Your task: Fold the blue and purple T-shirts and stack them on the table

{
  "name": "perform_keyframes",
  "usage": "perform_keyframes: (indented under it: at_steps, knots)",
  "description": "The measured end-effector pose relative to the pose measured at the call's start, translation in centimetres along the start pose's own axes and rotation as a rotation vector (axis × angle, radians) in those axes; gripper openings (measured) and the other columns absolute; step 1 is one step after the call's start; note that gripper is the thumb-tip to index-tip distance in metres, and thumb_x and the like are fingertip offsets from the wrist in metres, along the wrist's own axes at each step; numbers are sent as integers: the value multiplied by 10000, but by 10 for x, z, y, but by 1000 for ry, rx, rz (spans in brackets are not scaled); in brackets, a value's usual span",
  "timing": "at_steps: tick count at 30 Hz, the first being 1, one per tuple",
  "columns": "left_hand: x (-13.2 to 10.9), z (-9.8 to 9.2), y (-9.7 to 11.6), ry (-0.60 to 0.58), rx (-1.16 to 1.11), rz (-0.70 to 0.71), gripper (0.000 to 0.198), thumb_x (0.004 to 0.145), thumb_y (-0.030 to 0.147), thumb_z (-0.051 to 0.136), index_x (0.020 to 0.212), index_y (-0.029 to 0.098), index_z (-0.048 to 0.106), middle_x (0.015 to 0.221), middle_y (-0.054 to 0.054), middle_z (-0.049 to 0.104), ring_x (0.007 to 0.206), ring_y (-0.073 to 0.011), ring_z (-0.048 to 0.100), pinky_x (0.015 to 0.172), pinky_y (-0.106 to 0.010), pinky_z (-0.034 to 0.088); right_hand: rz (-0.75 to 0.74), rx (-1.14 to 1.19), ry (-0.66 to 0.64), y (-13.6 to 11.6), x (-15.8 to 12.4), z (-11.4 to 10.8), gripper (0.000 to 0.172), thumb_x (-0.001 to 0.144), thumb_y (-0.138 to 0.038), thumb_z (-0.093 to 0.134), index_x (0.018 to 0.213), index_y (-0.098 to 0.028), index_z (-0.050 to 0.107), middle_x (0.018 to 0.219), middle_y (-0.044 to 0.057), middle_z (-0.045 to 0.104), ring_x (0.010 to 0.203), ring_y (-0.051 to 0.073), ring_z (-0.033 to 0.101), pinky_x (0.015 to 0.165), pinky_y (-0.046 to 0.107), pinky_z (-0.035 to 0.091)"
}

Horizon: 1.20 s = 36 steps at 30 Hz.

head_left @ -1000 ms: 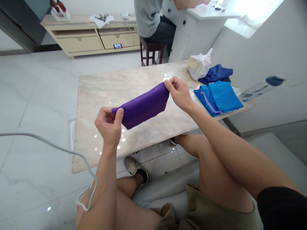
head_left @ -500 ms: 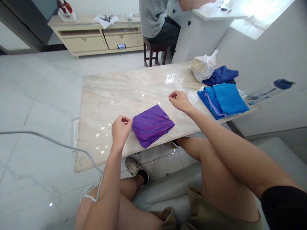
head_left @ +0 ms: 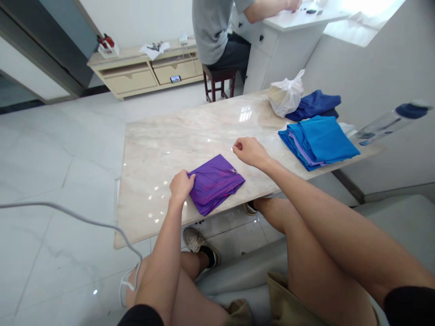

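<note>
A folded purple cloth (head_left: pixel 216 183), perhaps a garment, lies flat near the table's front edge, with a small pale print at its right corner. My left hand (head_left: pixel 181 185) is closed at its left corner, thumb on top and the other fingers mostly hidden at the edge. Beyond the cloth's upper right side, my right hand (head_left: pixel 249 151) hovers apart from it, fingers curled in a pinch. A tiny white spot shows by those fingertips; what they hold, if anything, is too small to name. Further right sits a stack of folded blue cloths (head_left: pixel 328 140) with a lilac layer.
Behind the blue stack are a knotted white plastic bag (head_left: pixel 285 97) and a dark blue cloth (head_left: pixel 314 104). A clear bottle (head_left: pixel 390 122) stands at the marble-patterned table's (head_left: pixel 163 140) right end. A grey cable (head_left: pixel 84 220) hangs at left. Another person (head_left: pixel 212 36) sits on a stool.
My left hand has come down onto the purple cloth's left corner. My right hand has lowered slightly towards the cloth, and the view has shifted a little. White bits showed in both hands earlier.
</note>
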<state>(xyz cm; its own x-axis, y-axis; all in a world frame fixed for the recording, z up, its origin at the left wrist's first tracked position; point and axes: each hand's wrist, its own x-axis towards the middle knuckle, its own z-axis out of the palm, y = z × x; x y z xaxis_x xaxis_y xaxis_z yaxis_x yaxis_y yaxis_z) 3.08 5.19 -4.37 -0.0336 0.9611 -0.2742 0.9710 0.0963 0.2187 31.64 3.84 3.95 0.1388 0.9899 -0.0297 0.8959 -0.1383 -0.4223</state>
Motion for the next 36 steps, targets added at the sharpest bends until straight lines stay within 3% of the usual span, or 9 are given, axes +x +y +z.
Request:
perform_keyframes:
  at_steps: [3, 6, 12, 16, 19, 23, 26, 30, 36]
  knots:
    - [-7, -2, 14, -72, 29, 23, 359, 1053, 490, 629, 1249, 216, 753, 1294, -166, 795, 1254, -354, 733, 979, -410, 560, 3, 7, 11, 7, -9, -2, 214, 1011, -256, 626, 1038, -179, 823, 1027, 90, 831, 982, 241, 749, 896, 294, 516]
    - [-17, -5, 5, -70, -5, 44, 341, 1059, 464, 624, 1283, 235, 740, 1318, -136, 795, 1263, -323, 732, 973, -384, 556, -3, 1, 14, 12, -13, -3, 216, 1003, -241, 625, 1013, -171, 829, 985, 89, 828, 942, 231, 746, 854, 287, 505]
    - [-51, -32, -97, 101, 115, -204, 361, 1075, 421, 559, 1285, 174, 717, 1247, -198, 783, 1206, -368, 734, 975, -454, 567, -73, -16, 3, -7, -9, -1, 226, 996, -244, 613, 1007, -164, 825, 949, 89, 820, 870, 221, 725, 779, 292, 487]
    - [-81, -24, -147, 305, 277, -338, 407, 1042, 202, 455, 1364, 45, 647, 1356, -311, 685, 1305, -422, 646, 1009, -529, 554, -138, -77, -37, -34, -7, 9, 235, 1010, -263, 594, 1015, -184, 815, 969, 92, 818, 903, 239, 728, 773, 305, 480]
    - [-80, -1, -144, 298, 269, -183, 478, 1056, 212, 413, 1457, 55, 620, 1502, -297, 622, 1381, -406, 590, 1147, -582, 491, -171, -176, -101, -55, -8, 19, 253, 1030, -288, 573, 1049, -197, 809, 1017, 103, 821, 950, 264, 736, 764, 317, 475]
    - [-50, 23, -123, 248, 176, 23, 656, 1112, 413, 405, 1699, 123, 452, 1789, -205, 391, 1634, -418, 352, 1348, -625, 277, -244, -282, -194, -73, -11, 30, 294, 1065, -303, 523, 1099, -206, 799, 1123, 118, 820, 1027, 280, 745, 761, 319, 475]
    - [-31, 30, -117, 222, 137, 73, 701, 1120, 508, 383, 1756, 213, 388, 1851, -149, 280, 1704, -434, 226, 1366, -708, 160, -289, -311, -223, -75, -13, 31, 309, 1079, -301, 506, 1116, -197, 794, 1165, 130, 815, 1070, 284, 744, 779, 319, 481]
    - [-28, 31, -117, 211, 141, 208, 654, 1126, 480, 356, 1754, 303, 397, 1857, -84, 277, 1721, -357, 234, 1382, -703, 99, -300, -308, -242, -75, -20, 22, 318, 1096, -298, 498, 1155, -185, 789, 1203, 139, 808, 1118, 282, 743, 819, 314, 491]
    - [-52, 38, -115, 280, 133, -63, 703, 1126, 447, 317, 1760, 148, 368, 1834, -165, 308, 1709, -413, 242, 1364, -699, 193, -313, -275, -252, -76, -40, 3, 340, 1116, -280, 476, 1214, -169, 782, 1266, 148, 800, 1169, 266, 741, 871, 308, 502]
